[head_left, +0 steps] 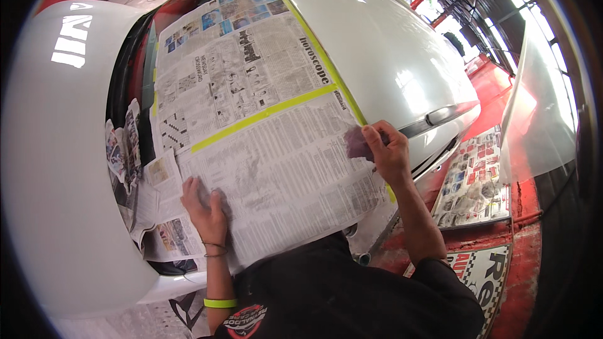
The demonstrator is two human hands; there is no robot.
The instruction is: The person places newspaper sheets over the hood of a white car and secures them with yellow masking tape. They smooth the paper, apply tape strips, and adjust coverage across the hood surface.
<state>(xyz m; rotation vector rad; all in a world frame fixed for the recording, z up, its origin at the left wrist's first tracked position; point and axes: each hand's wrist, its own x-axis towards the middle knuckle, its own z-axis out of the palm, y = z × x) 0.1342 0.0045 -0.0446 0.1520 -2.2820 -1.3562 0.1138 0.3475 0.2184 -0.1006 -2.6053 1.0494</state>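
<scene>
Newspaper sheets (282, 169) cover an opening or window of a silver-white car, joined and edged with yellow-green masking tape (264, 117). My right hand (391, 154) pinches a soft, dull purple pad (359, 144) between thumb and fingers. It holds the pad at the right edge of the paper, beside the long tape strip. On the lower left of the newspaper rests my left hand (206, 210), its fingers apart and nothing in it. A yellow-green band (220, 303) circles my left forearm; I cannot tell whether it is a tape roll.
A smooth car panel (69, 150) curves along the left, and another panel (377, 44) lies to the right. Crumpled newspaper (129, 150) sits in the gap at left. Clear plastic sheeting (540, 100) hangs at right, above a printed board (471, 182) and red surfaces.
</scene>
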